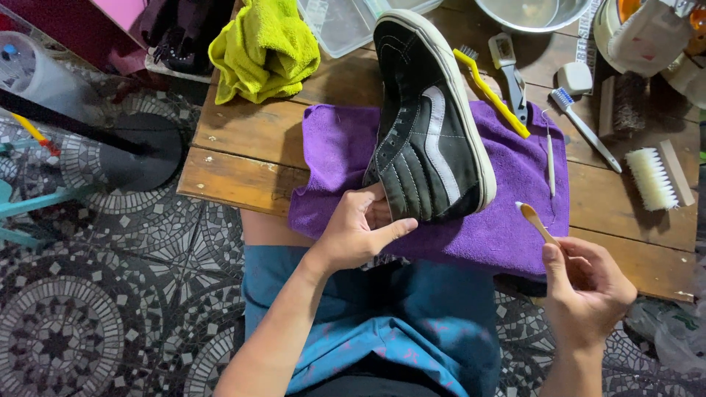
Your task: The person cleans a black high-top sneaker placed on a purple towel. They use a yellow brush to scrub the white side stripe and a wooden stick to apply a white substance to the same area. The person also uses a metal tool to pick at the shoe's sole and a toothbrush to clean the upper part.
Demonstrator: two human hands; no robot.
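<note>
While the left hand [358, 234] grips the heel end of the black high-top shoe [428, 125] on the purple cloth [515, 213], long axis running near-to-far, the right hand [588, 283] pinches a small wooden-handled brush [535, 223] just right of it.

One black high-top shoe [430, 125] stands just beyond the left fingers [368, 202]; two cloths, one purple [507, 220], one lime-green [265, 48]; one small brush [533, 220] in the right fingers [566, 268], four more brushes beyond them on the worktop [235, 147].
</note>
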